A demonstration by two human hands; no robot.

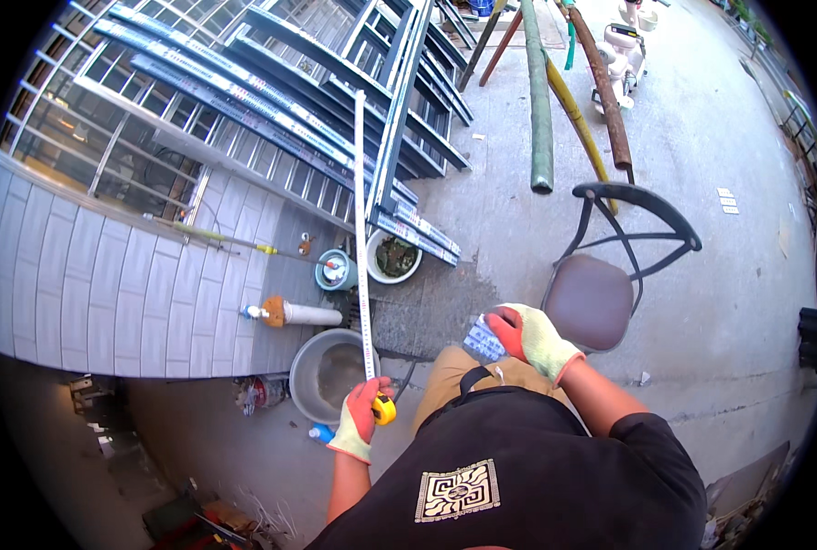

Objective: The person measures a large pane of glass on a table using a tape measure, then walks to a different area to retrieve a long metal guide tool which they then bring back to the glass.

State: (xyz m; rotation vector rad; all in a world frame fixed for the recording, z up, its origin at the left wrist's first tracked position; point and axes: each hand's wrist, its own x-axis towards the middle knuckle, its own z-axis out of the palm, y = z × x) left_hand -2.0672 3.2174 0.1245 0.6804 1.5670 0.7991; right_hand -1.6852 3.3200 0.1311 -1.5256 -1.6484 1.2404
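Observation:
My left hand (361, 417), in a red and pale yellow work glove, is closed round a yellow tape measure (383, 409). From it a long white tape blade (363, 247) runs away from me, up to the stacked metal frames. My right hand (527, 337), gloved the same way, is held in front of my right thigh with its fingers curled. Next to its fingertips shows a blue-and-white patterned flat thing (483, 339). Whether the fingers grip this piece or only pass in front of it is not clear.
Dark metal frames (326, 69) lean at the far left. A grey basin (309, 371), a planter (394, 257) and a blue bucket (335, 271) stand near the tiled wall (115, 266). A brown-seated chair (590, 298) is at right, with poles (538, 110) beyond.

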